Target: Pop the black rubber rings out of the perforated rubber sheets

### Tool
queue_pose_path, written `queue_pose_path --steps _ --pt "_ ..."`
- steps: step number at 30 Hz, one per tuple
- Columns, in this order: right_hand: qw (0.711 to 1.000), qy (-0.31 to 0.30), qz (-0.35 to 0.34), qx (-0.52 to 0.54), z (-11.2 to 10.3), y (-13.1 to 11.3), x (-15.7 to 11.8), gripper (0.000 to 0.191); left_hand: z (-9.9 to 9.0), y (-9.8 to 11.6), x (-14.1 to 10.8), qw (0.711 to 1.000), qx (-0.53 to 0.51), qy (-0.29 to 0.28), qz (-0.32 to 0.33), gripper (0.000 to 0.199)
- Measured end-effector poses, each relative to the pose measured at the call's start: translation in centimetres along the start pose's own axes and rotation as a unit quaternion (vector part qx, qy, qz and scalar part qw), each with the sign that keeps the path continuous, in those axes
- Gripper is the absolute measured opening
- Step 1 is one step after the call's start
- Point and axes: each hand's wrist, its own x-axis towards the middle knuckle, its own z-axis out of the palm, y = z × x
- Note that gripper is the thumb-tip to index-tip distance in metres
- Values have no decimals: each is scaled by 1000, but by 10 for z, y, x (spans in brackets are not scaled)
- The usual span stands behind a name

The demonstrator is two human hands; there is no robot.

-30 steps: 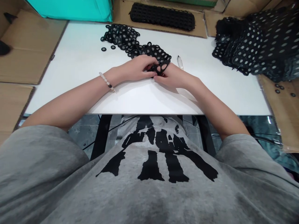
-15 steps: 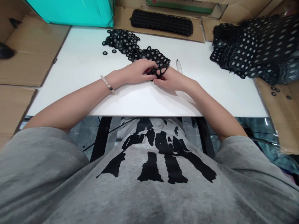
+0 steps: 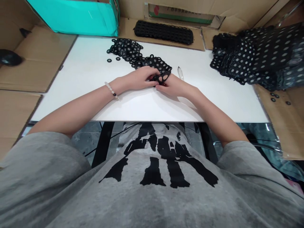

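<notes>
A black perforated sheet [image 3: 161,65] with rows of pale round spots lies bunched on the white table, its near edge between my hands. My left hand [image 3: 144,77] is closed on that edge from the left, thumb and fingers pinching it. From the right, my right hand [image 3: 172,85] also grips the edge, its thumb close to the left thumb. Part of the sheet with open holes bends over the right fingers, which are partly hidden. Beyond my left hand spreads a pile of small black rings [image 3: 125,50]. A white pen-like tool [image 3: 180,73] lies just past my right hand.
A stack of spotted black sheets [image 3: 256,57] fills the right side. At the back, a black perforated bundle [image 3: 163,32] rests on cardboard beside a turquoise box [image 3: 78,17]. Cardboard [image 3: 40,57] borders the left, with a black rounded object [image 3: 9,57] on it. The white table's [image 3: 133,110] front edge is near me.
The camera view has tilted slightly, so the table and everything on it appear lower. Both hands keep hold of the sheet with little visible change in grip.
</notes>
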Motion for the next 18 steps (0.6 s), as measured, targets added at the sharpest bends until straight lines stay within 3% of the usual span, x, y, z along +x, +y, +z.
queue_pose_path --steps 7,13,18 --pt "996 38 49 63 5 -12 1 31 -1 -2 -2 998 -50 26 -6 34" --pt "957 110 73 256 18 -3 11 40 12 -16 5 970 -176 163 -49 37" --pt "942 105 123 294 13 -3 15 40 9 -13 4 955 -167 235 -61 38"
